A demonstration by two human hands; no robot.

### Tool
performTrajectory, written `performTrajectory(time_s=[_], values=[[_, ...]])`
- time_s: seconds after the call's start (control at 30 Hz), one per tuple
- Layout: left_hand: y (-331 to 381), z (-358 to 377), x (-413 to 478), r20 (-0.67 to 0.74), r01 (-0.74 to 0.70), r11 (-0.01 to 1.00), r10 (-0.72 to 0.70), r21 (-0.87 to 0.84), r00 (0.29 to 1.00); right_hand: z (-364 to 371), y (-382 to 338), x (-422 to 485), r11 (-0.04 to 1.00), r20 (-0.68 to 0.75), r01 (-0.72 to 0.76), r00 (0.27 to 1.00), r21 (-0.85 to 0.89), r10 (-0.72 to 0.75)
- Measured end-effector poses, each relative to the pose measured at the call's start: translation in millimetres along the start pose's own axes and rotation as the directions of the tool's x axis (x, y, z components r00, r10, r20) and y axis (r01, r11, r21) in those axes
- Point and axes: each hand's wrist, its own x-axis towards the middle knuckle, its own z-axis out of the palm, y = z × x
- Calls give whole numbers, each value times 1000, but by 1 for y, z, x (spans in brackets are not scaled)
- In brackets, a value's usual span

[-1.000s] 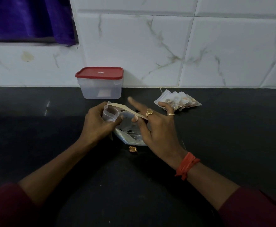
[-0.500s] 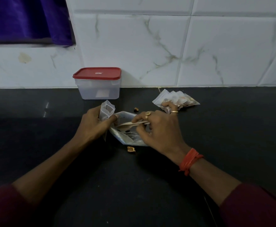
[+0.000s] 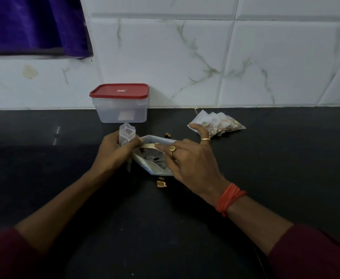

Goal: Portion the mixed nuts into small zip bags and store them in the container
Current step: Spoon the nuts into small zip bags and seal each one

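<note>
My left hand (image 3: 115, 152) grips a small clear zip bag (image 3: 126, 133) held upright, its mouth open at the top. Right beside it lies a larger clear nut bag (image 3: 155, 160) on the counter, with a few dark pieces inside. My right hand (image 3: 187, 162) holds a pale wooden spoon (image 3: 148, 146) over that bag's opening, pinky raised. A pile of filled small zip bags (image 3: 217, 122) lies behind my right hand. The clear container with a red lid (image 3: 120, 103) stands shut against the wall.
One loose nut (image 3: 167, 135) lies behind the large bag and another (image 3: 162, 183) in front of it. The black counter (image 3: 286, 158) meets a white tiled wall. A purple curtain (image 3: 34, 23) hangs at the upper left.
My right hand came down from pointing fingers over the small bag and now holds the spoon low at the large bag's mouth. A loose nut now shows behind that bag.
</note>
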Motion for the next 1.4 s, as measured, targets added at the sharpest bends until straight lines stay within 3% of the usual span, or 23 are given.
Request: performTrajectory(time_s=[0.13,0.33,0.57,0.77,0.97,1.17,1.3,1.4], values=[[3,-2,0,-49,18,999,-20,-42,999,-1,4,0,999,56,42,997,32,-44],[7,1,-4,-66,-9,999,6,-37,998,-3,6,3,998,-47,-23,999,52,26],[2,1,-3,-57,-51,998,48,-42,997,-3,7,2,1000,12,1,1000,11,-2],[-3,-1,-1,-41,-71,997,70,-32,997,-7,9,5,996,-44,-64,997,55,66],[-4,0,-1,-64,-77,997,76,-18,995,-5,7,3,999,31,-17,999,30,16],[-6,2,0,-92,-93,996,93,7,991,-6,9,4,986,28,-162,987,44,161],[-8,2,-2,-76,-126,991,129,41,989,-5,5,1,985,69,-149,987,86,144],[-9,3,-3,-111,-153,985,161,76,981,-8,7,3,987,27,-157,987,25,156]])
